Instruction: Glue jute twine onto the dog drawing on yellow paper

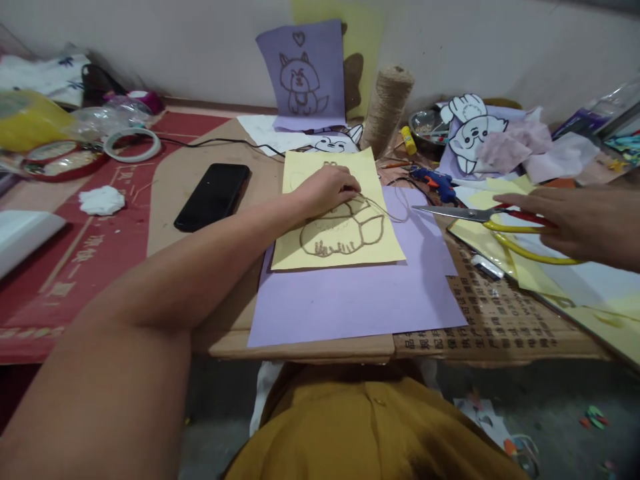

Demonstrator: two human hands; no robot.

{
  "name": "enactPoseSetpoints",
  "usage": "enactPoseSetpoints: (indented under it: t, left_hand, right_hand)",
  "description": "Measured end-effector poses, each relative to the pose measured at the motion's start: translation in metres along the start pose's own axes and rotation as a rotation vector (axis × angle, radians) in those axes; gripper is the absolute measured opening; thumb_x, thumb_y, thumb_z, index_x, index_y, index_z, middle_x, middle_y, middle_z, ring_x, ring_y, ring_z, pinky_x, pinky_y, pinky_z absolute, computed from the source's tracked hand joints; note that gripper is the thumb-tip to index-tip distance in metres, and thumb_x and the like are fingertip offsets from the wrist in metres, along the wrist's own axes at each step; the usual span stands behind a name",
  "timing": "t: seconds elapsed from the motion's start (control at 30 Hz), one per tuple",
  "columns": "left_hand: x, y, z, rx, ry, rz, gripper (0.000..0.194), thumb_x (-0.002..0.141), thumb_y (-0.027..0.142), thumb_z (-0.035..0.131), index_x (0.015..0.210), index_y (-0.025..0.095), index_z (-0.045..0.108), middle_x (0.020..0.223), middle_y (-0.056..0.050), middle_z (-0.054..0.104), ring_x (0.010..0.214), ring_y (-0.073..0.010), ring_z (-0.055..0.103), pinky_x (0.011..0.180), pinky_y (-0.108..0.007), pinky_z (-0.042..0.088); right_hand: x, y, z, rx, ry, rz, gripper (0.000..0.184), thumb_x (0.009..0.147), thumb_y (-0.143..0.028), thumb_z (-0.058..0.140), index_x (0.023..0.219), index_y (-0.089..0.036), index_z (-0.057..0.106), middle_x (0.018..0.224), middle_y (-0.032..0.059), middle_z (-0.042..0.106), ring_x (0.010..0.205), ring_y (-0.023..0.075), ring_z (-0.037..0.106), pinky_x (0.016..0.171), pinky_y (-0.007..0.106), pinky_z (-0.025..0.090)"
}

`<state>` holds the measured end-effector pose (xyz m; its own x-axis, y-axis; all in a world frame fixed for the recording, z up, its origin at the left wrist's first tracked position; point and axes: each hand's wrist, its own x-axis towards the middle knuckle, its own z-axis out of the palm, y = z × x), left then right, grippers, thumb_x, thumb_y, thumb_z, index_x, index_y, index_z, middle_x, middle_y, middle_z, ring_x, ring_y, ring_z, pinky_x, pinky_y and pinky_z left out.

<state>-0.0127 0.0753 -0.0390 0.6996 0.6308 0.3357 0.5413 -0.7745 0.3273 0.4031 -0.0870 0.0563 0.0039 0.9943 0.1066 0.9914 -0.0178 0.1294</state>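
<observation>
A yellow sheet [345, 260] carries an animal outline in brown twine, with some faint pencil lines. Over the upper part of this outline rests my left hand [331, 188], its fingers curled and pinched on the loose twine [385, 215]. That strand loops out to the right past the sheet's edge. My right hand [585, 223] grips a pair of scissors [465, 213] with red and yellow handles. The blades point left toward the twine and look nearly closed. Purple paper [350, 307] lies under the yellow sheet.
A black phone [213, 197] lies left of the sheets. Behind stand a twine spool [390, 107] and a purple card with a twine animal [303, 73]. A blue glue gun [436, 185], glue stick [409, 141] and paper cut-out [473, 133] sit at the right. White tape [133, 145] is at left.
</observation>
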Motion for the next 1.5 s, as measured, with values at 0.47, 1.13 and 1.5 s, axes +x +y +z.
enactPoseSetpoints:
  t: [0.47, 1.13, 1.5]
  left_hand:
    - [0.033, -0.003, -0.017, 0.120, -0.262, 0.052, 0.019, 0.087, 0.019, 0.073, 0.098, 0.020, 0.088, 0.098, -0.003, 0.085, 0.089, -0.0177, 0.074, 0.081, -0.025, 0.048]
    - [0.022, -0.032, -0.010, -0.296, -0.035, -0.122, 0.012, 0.082, 0.024, 0.079, 0.089, 0.017, 0.086, 0.068, 0.000, 0.072, 0.066, -0.0135, 0.063, 0.074, -0.029, 0.046]
    - [0.015, -0.025, -0.005, -0.372, 0.072, -0.254, 0.007, 0.086, 0.018, 0.077, 0.089, 0.014, 0.083, 0.077, -0.006, 0.077, 0.071, -0.0157, 0.066, 0.073, -0.031, 0.051]
  right_hand:
    - [-0.052, -0.056, 0.021, 0.325, 0.094, -0.121, 0.053, 0.091, -0.038, 0.064, 0.137, -0.021, 0.082, 0.118, 0.0134, 0.086, 0.098, 0.0313, 0.081, 0.090, 0.042, 0.063]
    - [-0.004, -0.134, 0.040, -0.044, -0.115, -0.318, 0.052, 0.102, -0.034, 0.056, 0.151, -0.020, 0.066, 0.117, 0.0161, 0.072, 0.096, 0.0305, 0.068, 0.076, 0.036, 0.047]
    - [0.016, -0.164, 0.031, -0.137, -0.247, -0.224, 0.054, 0.100, -0.036, 0.061, 0.152, -0.023, 0.064, 0.127, 0.0176, 0.075, 0.100, 0.0329, 0.073, 0.078, 0.038, 0.046]
